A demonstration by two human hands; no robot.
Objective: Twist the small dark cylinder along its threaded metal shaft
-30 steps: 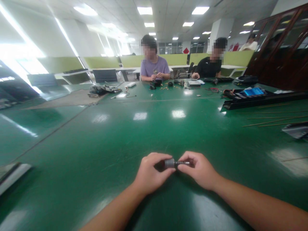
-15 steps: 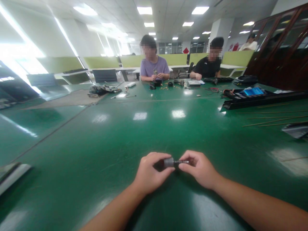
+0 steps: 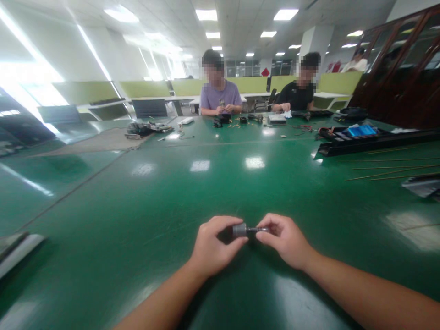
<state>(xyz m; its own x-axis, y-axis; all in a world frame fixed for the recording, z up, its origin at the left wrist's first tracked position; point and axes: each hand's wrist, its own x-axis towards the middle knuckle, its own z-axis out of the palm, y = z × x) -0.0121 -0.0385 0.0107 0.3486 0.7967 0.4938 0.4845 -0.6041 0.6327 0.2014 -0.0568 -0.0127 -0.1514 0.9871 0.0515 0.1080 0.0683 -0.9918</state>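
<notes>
Low in the middle of the head view, my left hand [image 3: 216, 245] curls its thumb and fingers round a short grey cylinder [image 3: 239, 230]. From the cylinder's right end a thin dark shaft [image 3: 252, 230] sticks out, lying level. Facing it, my right hand [image 3: 283, 238] pinches the shaft's far end between thumb and fingertips. Both hands are just above the green table [image 3: 165, 197]. The piece is too small and blurred for me to tell its exact kind, and the fingers hide part of it.
Thin brass-coloured rods [image 3: 395, 167] and a black tray [image 3: 357, 144] with a blue item lie at right. A light-edged object [image 3: 20, 252] is at far left. Across the table sit two people [image 3: 220, 96] among small parts; loose electronics [image 3: 146, 128] lie at back left.
My left hand and the grey cylinder have shifted very slightly left. My right hand keeps its pinch on the shaft. Across the table, the right-hand person's hand now has something white by it.
</notes>
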